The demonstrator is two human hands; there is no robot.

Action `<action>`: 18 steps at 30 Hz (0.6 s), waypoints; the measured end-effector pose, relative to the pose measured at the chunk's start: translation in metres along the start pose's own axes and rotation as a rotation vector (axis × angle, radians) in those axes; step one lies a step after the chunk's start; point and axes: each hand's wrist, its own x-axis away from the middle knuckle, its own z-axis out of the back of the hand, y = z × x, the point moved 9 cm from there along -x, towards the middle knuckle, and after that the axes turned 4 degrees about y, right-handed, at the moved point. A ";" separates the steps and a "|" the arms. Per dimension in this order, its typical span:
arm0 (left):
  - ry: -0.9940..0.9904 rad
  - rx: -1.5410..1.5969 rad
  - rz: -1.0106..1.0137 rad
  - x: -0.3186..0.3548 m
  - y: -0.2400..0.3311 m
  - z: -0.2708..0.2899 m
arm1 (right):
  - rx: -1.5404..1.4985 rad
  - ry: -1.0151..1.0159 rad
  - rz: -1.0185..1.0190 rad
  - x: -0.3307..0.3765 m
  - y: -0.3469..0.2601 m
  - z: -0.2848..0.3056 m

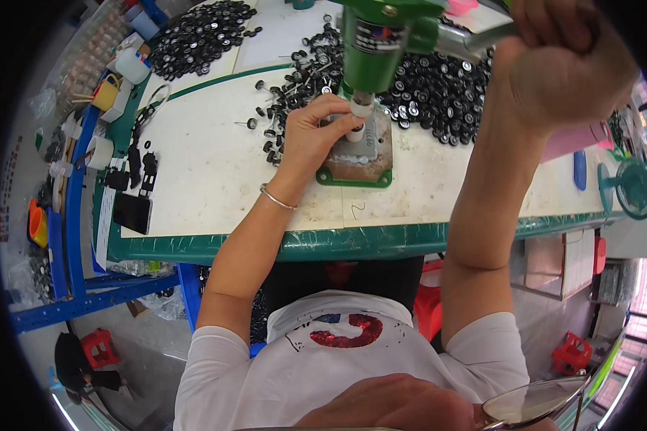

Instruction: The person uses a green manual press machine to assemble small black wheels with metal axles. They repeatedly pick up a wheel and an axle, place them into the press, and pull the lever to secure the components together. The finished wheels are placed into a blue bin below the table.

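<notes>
A green hand press (375, 61) stands at the middle of the table on a metal base plate (376, 161). My right hand (571, 75), raised at the upper right, is wrapped round the press's metal lever (492, 34). My left hand (315, 129), with a bangle on its wrist, has thumb and forefinger brought together between the white upper tip (361, 108) of the ram and the white lower holder (354, 135). Whatever small part sits between those fingertips is mostly hidden.
Small black wheels (446, 93) lie heaped behind and beside the press, some with metal pins. Another black heap (198, 39) is at the far left. A phone (132, 213) lies near the left edge. A green fan (629, 188) stands at right.
</notes>
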 end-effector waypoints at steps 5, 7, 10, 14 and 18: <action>-0.017 0.051 0.082 0.002 0.000 0.000 | 0.162 0.290 -0.167 0.008 0.010 0.015; -0.031 0.039 0.072 0.002 0.000 0.003 | 0.147 0.196 -0.174 0.006 0.011 0.010; -0.025 0.008 0.124 0.005 0.003 0.003 | 0.168 0.220 -0.326 -0.001 0.030 0.013; 0.004 0.004 0.134 0.002 -0.004 0.004 | 0.161 0.188 -0.569 -0.024 0.099 0.041; 0.106 0.384 0.155 -0.005 -0.003 0.019 | 0.058 0.137 -0.808 -0.023 0.174 0.070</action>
